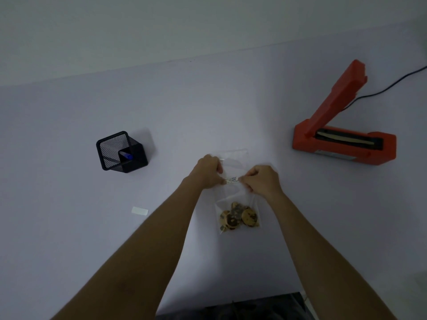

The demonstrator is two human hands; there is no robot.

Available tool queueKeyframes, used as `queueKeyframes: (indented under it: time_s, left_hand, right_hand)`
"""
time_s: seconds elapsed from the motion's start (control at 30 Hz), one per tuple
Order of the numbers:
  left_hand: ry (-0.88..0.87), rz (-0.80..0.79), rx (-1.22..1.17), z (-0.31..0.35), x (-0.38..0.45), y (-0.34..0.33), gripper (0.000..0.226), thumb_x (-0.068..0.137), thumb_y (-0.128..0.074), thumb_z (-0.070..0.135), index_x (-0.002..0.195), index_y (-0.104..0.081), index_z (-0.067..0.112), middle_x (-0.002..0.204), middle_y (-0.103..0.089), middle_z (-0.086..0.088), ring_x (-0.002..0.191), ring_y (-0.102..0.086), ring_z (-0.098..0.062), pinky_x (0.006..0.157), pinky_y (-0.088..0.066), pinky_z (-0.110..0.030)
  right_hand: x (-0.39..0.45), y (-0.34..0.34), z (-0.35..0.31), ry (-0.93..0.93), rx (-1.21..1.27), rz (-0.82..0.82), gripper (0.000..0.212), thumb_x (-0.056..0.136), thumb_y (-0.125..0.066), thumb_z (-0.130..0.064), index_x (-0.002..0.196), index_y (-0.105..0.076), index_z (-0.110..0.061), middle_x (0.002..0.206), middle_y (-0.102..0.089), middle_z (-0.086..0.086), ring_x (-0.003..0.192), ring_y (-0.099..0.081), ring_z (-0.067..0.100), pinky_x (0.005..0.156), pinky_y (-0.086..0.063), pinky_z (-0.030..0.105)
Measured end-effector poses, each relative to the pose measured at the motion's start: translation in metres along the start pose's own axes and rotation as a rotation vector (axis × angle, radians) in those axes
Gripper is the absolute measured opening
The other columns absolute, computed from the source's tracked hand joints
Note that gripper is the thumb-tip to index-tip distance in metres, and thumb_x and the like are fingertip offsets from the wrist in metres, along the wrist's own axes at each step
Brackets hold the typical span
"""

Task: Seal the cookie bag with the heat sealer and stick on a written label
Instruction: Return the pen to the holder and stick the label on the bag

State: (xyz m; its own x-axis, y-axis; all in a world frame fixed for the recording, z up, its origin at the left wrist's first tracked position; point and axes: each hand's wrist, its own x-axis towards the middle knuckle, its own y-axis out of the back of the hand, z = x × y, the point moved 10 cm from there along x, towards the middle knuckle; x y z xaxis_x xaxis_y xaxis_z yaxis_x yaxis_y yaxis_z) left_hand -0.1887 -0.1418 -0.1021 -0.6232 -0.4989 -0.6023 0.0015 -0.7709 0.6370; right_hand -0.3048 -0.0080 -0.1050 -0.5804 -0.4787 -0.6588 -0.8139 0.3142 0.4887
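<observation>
Clear plastic lay flat at the middle of the pale surface (69, 139) in the head view: the cookie bag (233, 197), with its cookies (239, 218) bunched at the end nearest you and its far end reaching away past your hands. Well off to the right stood the orange heat sealer (342, 139), its lid raised at a steep angle so the sealing strip showed, with a black cord (392, 84) running off behind it. To the left sat a black mesh pen holder (122, 152) with a blue pen (126, 155) inside. Nearer you on the left lay a small white strip (140, 211), apart from everything else. Nothing stood between your arms and the bag.

Your left hand (208, 172) pinched the left end of the written label (232, 180), fingers narrowed onto it, with the hand also resting on the bag's upper left part. Your right hand (261, 181) pinched the label's right end in the same tight grip. The label stretched level between both hands across the bag's middle, above the cookies; whether it was already pressed onto the plastic could not be told. Its writing was too small to read.
</observation>
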Motion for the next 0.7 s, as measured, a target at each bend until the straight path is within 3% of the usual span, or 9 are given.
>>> queueKeyframes:
  time_s: [0.1,0.2,0.43,0.7]
  left_hand:
    - [0.008,-0.011,0.001,0.0008,0.0003,0.0002,0.034,0.066,-0.082,0.029,0.081,-0.055,0.016,0.108,-0.053,-0.012,0.098,-0.054,-0.028,0.085,-0.049,-0.037]
    - [0.018,0.008,-0.016,0.0002,-0.0003,-0.0002,0.042,0.062,-0.084,0.039,0.077,-0.051,0.017,0.103,-0.052,-0.008,0.094,-0.052,-0.023,0.079,-0.047,-0.033]
    - [0.027,0.004,0.026,0.0026,-0.001,-0.0017,0.044,0.063,-0.085,0.038,0.081,-0.051,0.015,0.11,-0.05,-0.01,0.102,-0.05,-0.027,0.087,-0.048,-0.038]
    - [0.028,0.0,0.039,0.0023,-0.0021,-0.0022,0.05,0.062,-0.083,0.047,0.082,-0.049,0.016,0.11,-0.05,-0.01,0.102,-0.049,-0.027,0.088,-0.049,-0.04]
  right_hand:
    - [0.0016,-0.0007,-0.0003,-0.018,0.012,-0.019,0.012,0.07,-0.075,-0.012,0.069,-0.069,-0.002,0.06,-0.071,0.01,0.052,-0.063,0.015,0.064,-0.06,0.033]
    - [0.0003,-0.0015,-0.0024,-0.024,0.035,-0.041,0.015,0.074,-0.076,-0.014,0.072,-0.07,0.0,0.061,-0.071,0.011,0.053,-0.065,0.017,0.062,-0.06,0.031]
    - [-0.002,-0.0006,-0.0075,0.002,-0.012,-0.016,0.024,0.075,-0.078,-0.021,0.063,-0.069,-0.002,0.06,-0.071,0.011,0.057,-0.07,0.022,0.06,-0.06,0.028]
    - [-0.002,-0.0004,-0.006,-0.012,0.027,-0.042,0.019,0.076,-0.078,-0.016,0.072,-0.069,0.0,0.062,-0.072,0.012,0.05,-0.066,0.016,0.051,-0.057,0.023]
